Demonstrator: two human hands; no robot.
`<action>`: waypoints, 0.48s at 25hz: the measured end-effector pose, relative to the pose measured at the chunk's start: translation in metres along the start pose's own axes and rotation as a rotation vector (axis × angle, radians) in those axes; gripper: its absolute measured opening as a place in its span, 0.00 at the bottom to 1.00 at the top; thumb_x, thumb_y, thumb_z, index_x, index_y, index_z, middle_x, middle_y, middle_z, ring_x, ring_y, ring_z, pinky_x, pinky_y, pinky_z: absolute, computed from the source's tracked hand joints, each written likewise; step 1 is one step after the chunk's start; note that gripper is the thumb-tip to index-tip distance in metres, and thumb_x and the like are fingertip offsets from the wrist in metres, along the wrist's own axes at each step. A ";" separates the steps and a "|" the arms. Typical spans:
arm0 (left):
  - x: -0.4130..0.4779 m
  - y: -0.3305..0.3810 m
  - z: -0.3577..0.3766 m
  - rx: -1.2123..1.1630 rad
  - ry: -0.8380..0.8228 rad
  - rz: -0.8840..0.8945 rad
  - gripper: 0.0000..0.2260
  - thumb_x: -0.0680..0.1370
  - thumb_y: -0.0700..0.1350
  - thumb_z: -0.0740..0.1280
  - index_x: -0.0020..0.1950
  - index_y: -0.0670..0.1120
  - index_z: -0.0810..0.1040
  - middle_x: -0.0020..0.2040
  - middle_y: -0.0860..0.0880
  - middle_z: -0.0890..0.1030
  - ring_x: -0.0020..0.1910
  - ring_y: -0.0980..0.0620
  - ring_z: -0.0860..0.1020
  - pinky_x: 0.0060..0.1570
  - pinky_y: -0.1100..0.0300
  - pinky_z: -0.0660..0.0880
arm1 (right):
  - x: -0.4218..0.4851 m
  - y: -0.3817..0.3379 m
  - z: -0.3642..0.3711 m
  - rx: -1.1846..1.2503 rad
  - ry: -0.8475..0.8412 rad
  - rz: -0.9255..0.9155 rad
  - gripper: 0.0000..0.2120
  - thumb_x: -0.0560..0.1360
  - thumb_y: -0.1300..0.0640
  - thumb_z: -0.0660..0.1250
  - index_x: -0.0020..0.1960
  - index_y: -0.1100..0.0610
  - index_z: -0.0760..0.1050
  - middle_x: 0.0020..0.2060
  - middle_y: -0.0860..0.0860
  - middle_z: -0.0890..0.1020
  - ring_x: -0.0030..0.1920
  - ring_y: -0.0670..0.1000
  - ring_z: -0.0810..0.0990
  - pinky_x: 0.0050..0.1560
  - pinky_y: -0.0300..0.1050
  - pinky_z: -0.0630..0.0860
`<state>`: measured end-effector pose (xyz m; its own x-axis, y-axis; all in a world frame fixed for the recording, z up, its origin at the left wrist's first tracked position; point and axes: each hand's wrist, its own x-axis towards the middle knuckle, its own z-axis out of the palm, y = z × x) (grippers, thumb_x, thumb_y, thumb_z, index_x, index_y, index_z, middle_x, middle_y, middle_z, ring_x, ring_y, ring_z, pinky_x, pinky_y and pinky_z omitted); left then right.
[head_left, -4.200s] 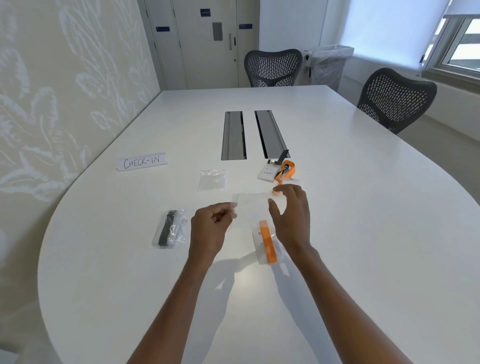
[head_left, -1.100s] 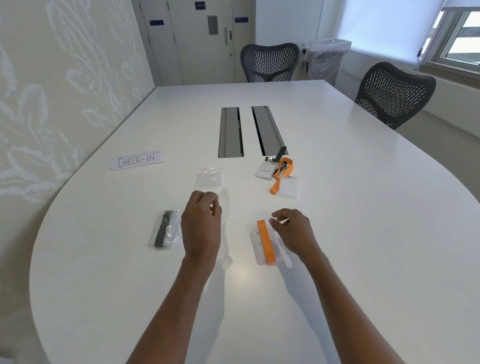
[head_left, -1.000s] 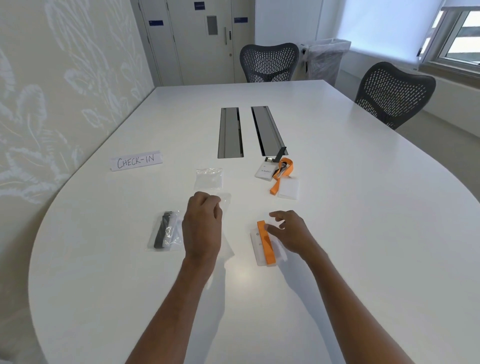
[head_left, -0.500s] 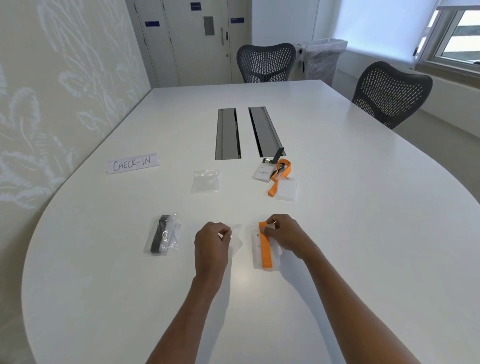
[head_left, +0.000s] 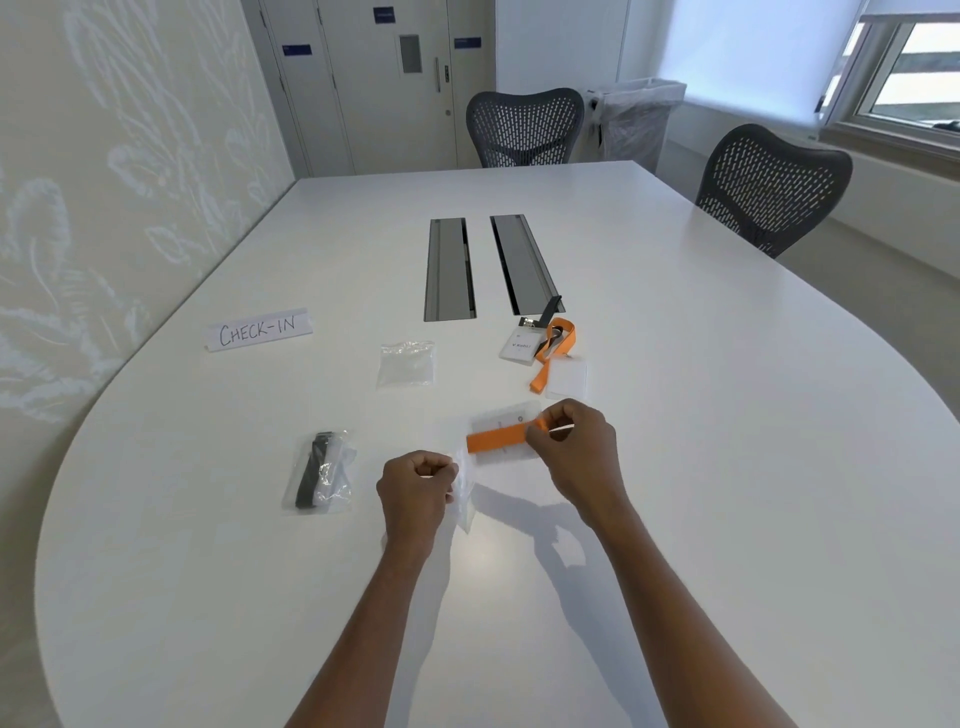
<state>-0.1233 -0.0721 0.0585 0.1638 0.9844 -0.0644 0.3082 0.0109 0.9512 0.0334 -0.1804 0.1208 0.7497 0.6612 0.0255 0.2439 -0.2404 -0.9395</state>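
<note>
My right hand (head_left: 571, 441) holds a white badge card with a folded orange lanyard (head_left: 496, 436) lying across it, lifted just above the white table (head_left: 727, 467). The fingers pinch the card's right end. My left hand (head_left: 415, 486) pinches an empty clear plastic bag (head_left: 464, 488) that hangs down beside it, its top next to the card's left end.
A bag holding a black strap (head_left: 318, 473) lies to the left. Farther back are an empty clear bag (head_left: 406, 364), a badge with an orange lanyard (head_left: 545, 348), a small white card (head_left: 568, 381), a CHECK-IN sign (head_left: 258, 331) and two cable slots (head_left: 449, 267). Two chairs stand at the far side.
My right hand has picked the orange-lanyard badge up off the table and turned it sideways. My left hand brought the clear bag in from the left toward it.
</note>
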 end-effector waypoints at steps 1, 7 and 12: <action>-0.001 0.002 0.001 -0.002 0.015 0.007 0.06 0.73 0.35 0.75 0.38 0.44 0.86 0.33 0.49 0.86 0.26 0.51 0.82 0.38 0.55 0.82 | -0.004 -0.002 0.002 0.006 0.031 -0.016 0.04 0.75 0.61 0.73 0.44 0.60 0.78 0.38 0.51 0.83 0.33 0.47 0.74 0.28 0.32 0.70; -0.006 0.020 0.013 -0.018 0.116 0.079 0.07 0.74 0.35 0.75 0.38 0.45 0.86 0.30 0.51 0.85 0.29 0.52 0.84 0.44 0.54 0.84 | -0.038 -0.001 0.029 0.042 0.123 -0.109 0.10 0.75 0.61 0.74 0.41 0.56 0.74 0.40 0.51 0.81 0.41 0.47 0.81 0.39 0.31 0.75; -0.010 0.036 0.019 -0.037 0.199 0.177 0.05 0.77 0.37 0.73 0.43 0.44 0.87 0.34 0.53 0.85 0.34 0.53 0.85 0.42 0.61 0.80 | -0.051 0.000 0.037 -0.037 0.122 -0.113 0.11 0.76 0.57 0.76 0.40 0.53 0.74 0.38 0.48 0.80 0.40 0.47 0.79 0.39 0.36 0.75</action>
<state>-0.0960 -0.0849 0.0881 0.0238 0.9866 0.1613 0.2564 -0.1620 0.9529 -0.0276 -0.1876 0.1064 0.7848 0.5949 0.1737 0.3515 -0.1966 -0.9153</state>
